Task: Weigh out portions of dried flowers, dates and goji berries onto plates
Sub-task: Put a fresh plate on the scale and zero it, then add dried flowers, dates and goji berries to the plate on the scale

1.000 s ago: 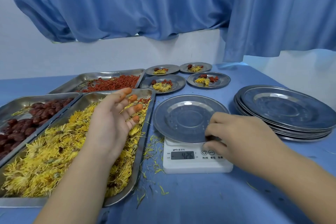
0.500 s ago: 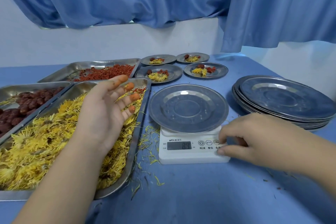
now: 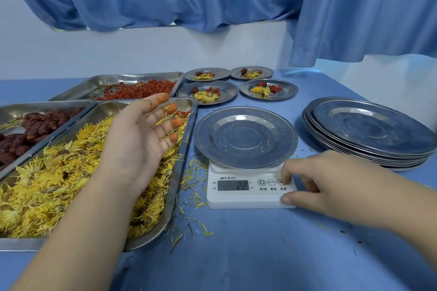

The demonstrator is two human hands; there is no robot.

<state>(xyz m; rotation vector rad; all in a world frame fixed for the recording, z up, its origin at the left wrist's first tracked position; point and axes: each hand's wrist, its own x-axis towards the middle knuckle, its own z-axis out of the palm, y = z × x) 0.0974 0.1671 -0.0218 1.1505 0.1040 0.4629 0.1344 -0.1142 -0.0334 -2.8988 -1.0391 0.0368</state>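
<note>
Blue table point(image 3: 236, 255). At left, trays of dried flowers point(image 3: 47, 184), dates point(image 3: 35, 125) and goji berries point(image 3: 142, 90); at right, spare plates point(image 3: 373, 130). An empty plate point(image 3: 246, 137) sits on the scale point(image 3: 248, 198). Left hand point(image 3: 139, 134) hovers over the flowers, fingers spread. Right hand point(image 3: 331, 182) pinches the scale's corner, curled forefinger point(image 3: 287, 172) on a button, probably zeroing; next, a light pinch of flowers. The display's digits have changed since a moment ago

Soft, even, bluish light here; dull sheen on the plate stack point(image 3: 373, 125), frame edges bowing, focus sharp throughout.
</note>
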